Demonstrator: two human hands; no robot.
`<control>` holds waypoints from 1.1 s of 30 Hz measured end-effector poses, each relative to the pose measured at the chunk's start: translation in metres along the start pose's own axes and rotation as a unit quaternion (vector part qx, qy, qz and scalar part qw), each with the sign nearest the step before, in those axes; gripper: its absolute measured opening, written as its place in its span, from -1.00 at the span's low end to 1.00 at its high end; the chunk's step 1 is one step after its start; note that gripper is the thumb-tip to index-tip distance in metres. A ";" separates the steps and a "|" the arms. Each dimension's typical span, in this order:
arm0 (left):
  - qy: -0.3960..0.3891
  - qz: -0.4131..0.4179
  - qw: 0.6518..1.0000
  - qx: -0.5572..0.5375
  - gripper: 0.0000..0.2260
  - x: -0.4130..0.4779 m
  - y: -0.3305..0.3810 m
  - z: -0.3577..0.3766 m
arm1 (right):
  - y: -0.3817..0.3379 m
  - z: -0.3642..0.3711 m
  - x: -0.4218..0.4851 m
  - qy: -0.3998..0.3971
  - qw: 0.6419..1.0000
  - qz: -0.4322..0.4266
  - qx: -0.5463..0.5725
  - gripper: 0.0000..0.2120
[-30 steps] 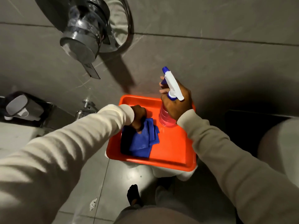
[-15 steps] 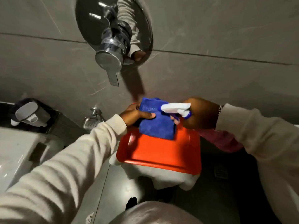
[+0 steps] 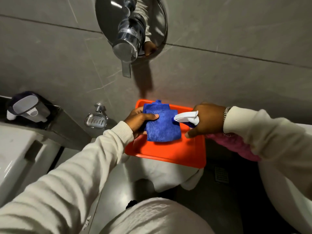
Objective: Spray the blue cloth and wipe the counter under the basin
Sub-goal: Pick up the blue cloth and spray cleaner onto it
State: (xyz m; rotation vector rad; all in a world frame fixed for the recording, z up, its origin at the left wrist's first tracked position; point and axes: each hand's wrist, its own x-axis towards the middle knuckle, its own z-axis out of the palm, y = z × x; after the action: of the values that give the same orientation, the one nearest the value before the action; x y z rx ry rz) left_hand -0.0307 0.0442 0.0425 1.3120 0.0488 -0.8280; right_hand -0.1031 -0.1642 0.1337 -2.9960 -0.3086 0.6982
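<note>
My left hand [image 3: 140,119] holds a folded blue cloth [image 3: 161,126] up above the orange tray [image 3: 177,154]. My right hand [image 3: 208,119] grips a spray bottle [image 3: 185,117] tipped sideways, its white nozzle pointing left and almost touching the cloth. The bottle's pink body [image 3: 234,146] runs back under my right sleeve. The tray rests on a white-covered stand [image 3: 167,176] against the grey tiled wall.
A chrome wall tap [image 3: 129,36] juts out above the tray. A chrome soap dish [image 3: 96,121] is fixed to the wall at left. Further left stand a white fixture [image 3: 15,149] and a dark ledge holding a dispenser [image 3: 27,107]. A floor drain [image 3: 220,173] lies at right.
A second ago the cloth lay in the tray and the bottle stood upright there. Both hands have lifted them, and the bottle now lies sideways with its nozzle at the cloth.
</note>
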 end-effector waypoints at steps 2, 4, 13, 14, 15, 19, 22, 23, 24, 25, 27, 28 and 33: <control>0.001 0.005 1.000 0.000 -0.67 -0.002 -0.002 0.000 | -0.004 0.000 0.000 0.006 1.000 0.026 0.007 -0.37; -0.008 0.009 1.000 0.001 -0.73 -0.004 -0.002 0.002 | -0.003 0.000 0.000 0.014 0.998 0.049 0.026 -0.38; -0.011 0.011 1.000 -0.007 -0.68 -0.006 -0.002 0.001 | -0.006 0.002 -0.005 0.010 0.999 0.038 0.032 -0.52; -0.009 0.010 1.000 -0.005 -0.67 -0.006 -0.002 0.001 | -0.005 0.002 -0.005 0.010 0.999 0.034 0.034 -0.50; -0.006 0.008 1.000 -0.005 -0.65 -0.005 -0.002 0.001 | -0.004 0.003 -0.005 0.012 0.999 0.035 0.034 -0.53; 0.002 0.000 1.000 -0.007 -0.61 -0.004 0.000 0.002 | 0.000 0.005 -0.008 0.031 0.998 0.025 0.038 -0.60; 0.004 0.007 1.000 -0.011 -0.72 -0.002 0.000 0.001 | 0.003 0.004 -0.010 0.052 0.997 0.024 0.059 -0.66; 0.004 0.008 1.000 -0.014 -0.71 -0.002 0.000 0.000 | 0.005 0.004 -0.011 0.072 0.995 0.022 0.067 -0.74; 0.009 0.008 1.000 -0.016 -0.70 -0.001 0.000 -0.002 | 0.009 0.004 -0.010 0.107 0.990 0.014 0.086 -0.81; 0.014 0.007 1.000 -0.020 -0.68 -0.001 -0.001 -0.003 | 0.015 0.006 -0.010 0.138 0.982 0.021 0.124 -0.75; 0.021 0.009 0.999 -0.025 -0.67 0.000 -0.001 -0.007 | 0.024 0.009 -0.007 0.219 0.941 0.047 0.253 -0.73; 0.026 0.011 0.999 -0.026 -0.68 -0.002 -0.004 -0.010 | 0.023 0.014 -0.002 0.267 0.904 0.058 0.330 -0.78; 0.035 0.004 0.999 -0.017 -0.72 -0.008 -0.005 -0.008 | 0.028 0.040 0.048 0.430 0.741 0.102 0.505 -0.67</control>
State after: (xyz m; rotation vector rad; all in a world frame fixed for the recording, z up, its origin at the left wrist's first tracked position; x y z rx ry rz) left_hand -0.0359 0.0548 0.0395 1.3075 0.1129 -0.7723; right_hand -0.0734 -0.1812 0.0740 -1.9424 0.3573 -0.4692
